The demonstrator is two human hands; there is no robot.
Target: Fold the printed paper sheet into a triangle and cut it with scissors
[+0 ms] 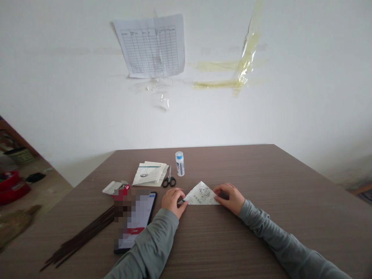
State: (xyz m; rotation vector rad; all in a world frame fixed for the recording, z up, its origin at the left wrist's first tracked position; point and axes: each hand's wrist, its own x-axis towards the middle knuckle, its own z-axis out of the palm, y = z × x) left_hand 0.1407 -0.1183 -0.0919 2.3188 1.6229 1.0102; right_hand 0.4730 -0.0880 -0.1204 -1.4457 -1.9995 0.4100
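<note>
A printed paper folded into a triangle [202, 193] lies flat on the brown wooden table [261, 217]. My left hand [173, 201] pinches its left corner, fingers curled down onto the paper. At the right corner my right hand [230, 197] presses with bent fingers. Both sleeves are grey-green. The triangle's point faces away from me.
A phone [136, 221] lies by my left forearm, with a bundle of thin dark sticks [81, 238] to its left. Behind are a small red-and-white box [117, 189], a stack of papers [150, 173], scissors [169, 179] and a glue bottle [179, 163]. A table sheet [151, 45] hangs on the wall.
</note>
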